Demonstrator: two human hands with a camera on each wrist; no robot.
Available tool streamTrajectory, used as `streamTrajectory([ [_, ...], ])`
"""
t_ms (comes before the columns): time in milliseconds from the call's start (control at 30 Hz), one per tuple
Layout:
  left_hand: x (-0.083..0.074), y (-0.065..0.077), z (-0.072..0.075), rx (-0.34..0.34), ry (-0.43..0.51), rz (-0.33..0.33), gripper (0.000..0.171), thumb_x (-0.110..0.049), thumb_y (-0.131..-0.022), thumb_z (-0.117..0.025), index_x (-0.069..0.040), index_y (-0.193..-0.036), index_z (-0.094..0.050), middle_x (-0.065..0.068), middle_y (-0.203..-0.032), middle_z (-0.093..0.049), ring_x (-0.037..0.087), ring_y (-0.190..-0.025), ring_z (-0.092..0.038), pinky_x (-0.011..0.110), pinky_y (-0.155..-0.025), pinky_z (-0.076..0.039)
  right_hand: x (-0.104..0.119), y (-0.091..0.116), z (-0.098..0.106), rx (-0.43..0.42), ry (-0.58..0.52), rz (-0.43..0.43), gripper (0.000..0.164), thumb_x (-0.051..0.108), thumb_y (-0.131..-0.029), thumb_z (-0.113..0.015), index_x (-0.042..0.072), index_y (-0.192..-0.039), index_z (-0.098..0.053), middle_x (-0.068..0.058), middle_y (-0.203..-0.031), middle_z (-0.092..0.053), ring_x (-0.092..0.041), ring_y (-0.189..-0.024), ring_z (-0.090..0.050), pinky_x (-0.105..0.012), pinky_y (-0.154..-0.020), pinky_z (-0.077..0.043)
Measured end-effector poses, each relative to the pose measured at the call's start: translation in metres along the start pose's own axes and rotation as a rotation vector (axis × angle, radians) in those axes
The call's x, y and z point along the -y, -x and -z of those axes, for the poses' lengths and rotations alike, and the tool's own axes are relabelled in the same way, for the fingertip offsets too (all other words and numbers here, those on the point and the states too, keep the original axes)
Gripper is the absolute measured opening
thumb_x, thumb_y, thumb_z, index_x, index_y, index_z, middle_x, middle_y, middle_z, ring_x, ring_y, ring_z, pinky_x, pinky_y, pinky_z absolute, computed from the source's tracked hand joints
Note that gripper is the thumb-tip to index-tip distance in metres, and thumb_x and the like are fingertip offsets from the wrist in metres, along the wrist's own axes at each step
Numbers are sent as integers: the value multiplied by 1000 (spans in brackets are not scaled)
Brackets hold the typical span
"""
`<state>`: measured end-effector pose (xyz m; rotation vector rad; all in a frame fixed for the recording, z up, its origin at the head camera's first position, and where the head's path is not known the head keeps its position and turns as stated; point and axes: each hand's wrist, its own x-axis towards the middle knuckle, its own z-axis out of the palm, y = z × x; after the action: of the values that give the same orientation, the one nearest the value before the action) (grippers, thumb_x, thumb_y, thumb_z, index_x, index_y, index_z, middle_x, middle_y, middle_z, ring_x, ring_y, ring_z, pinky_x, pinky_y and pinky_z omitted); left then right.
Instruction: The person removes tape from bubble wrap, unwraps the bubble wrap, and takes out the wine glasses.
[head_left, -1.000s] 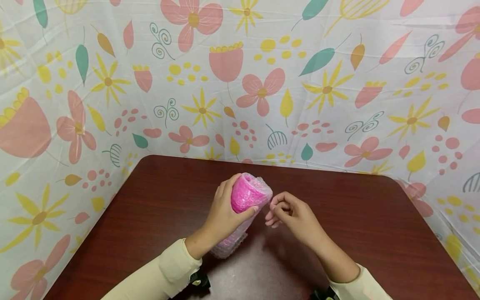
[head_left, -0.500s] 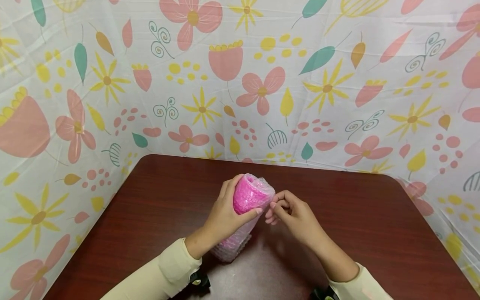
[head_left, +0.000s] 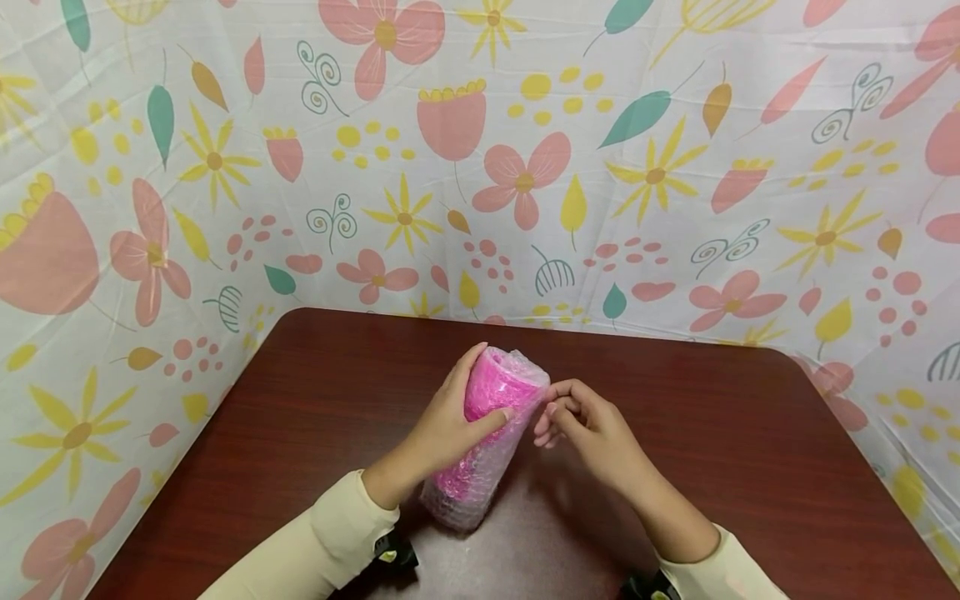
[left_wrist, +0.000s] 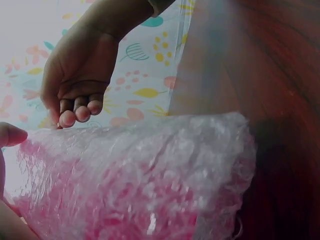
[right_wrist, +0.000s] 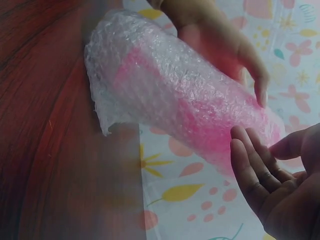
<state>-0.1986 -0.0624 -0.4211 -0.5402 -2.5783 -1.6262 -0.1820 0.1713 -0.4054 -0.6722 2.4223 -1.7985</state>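
From my end, the head view showed a bundle (head_left: 480, 471) in clear bubble wrap (right_wrist: 165, 70), held over the near middle of the worktop (head_left: 322, 400) between two bare hands. It was roughly cylindrical, tilted, its upper end leaning to the right; I could not tell whether its lower end touched the wood.

The wrap looked crinkled and glossy, pebbled with small bubbles that threw back white glints. Bright pink showed through, strongest toward the upper end, where the rim folded round a small dark hollow. Lower down the plastic went cloudy and greyish, and on the right wrist view I made out a ragged flap at that end. What the pink thing was, the layers hid from me.

The left hand (head_left: 446, 429) was curved round the upper part, thumb across the front, with a firm hold on it. The right hand (head_left: 596, 433) had thumb and forefinger brought close together, pinching the wrap's edge near the top; its other fingers lay loosely bent, holding nothing.

The worktop was dark reddish brown, wood-grained, with a smooth sheen and rounded far corners. Behind it I saw a lightly creased white cloth (head_left: 450, 192) printed with pink, yellow and teal flowers and leaves. Cream sleeves (head_left: 315, 533) covered the forearms.
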Motion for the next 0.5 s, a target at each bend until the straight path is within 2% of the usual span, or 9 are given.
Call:
streamTrajectory([
  [67, 0, 0, 1, -3, 4, -17, 93, -30, -85, -76, -35, -159, -19, 2, -160, -34, 25, -138, -47, 53, -110, -44, 0, 0, 1, -3, 2, -3, 17, 8, -106, -49, -2, -118, -55, -20, -86, -69, -25, -75, -73, -44, -70, -61],
  [167, 1, -1, 2, -11, 34, -24, 94, -28, -85, -77, -37, -159, -19, 2, -157, -36, 24, -135, -48, 51, -109, -45, 0, 0, 1, -9, 13, -9, 20, 8, -106, -48, -2, -122, -55, -20, -85, -68, -23, -74, -73, -42, -70, -62],
  [300, 2, -3, 4, 0, 89, 34, 99, -33, -82, -82, -45, -157, -17, 0, -152, -45, 22, -125, -56, 48, -103, -50, -1, 0, 2, -5, 37, -13, 23, 10, -107, -47, 0, -127, -55, -19, -87, -68, -20, -76, -73, -41, -71, -62],
  [400, 2, -3, 4, -4, 118, 70, 100, -35, -80, -84, -45, -155, -19, -1, -148, -49, 22, -120, -59, 47, -99, -52, -2, -1, 3, 5, 49, -28, 24, 13, -107, -49, 1, -127, -52, -21, -92, -70, -25, -81, -75, -41, -72, -62],
  [500, 1, -3, 4, -28, 126, 70, 98, -35, -78, -85, -41, -154, -23, -1, -147, -50, 23, -118, -59, 46, -97, -52, -2, -3, 2, 5, 52, -62, 23, 17, -107, -50, -1, -122, -50, -21, -96, -73, -32, -85, -75, -40, -72, -62],
])
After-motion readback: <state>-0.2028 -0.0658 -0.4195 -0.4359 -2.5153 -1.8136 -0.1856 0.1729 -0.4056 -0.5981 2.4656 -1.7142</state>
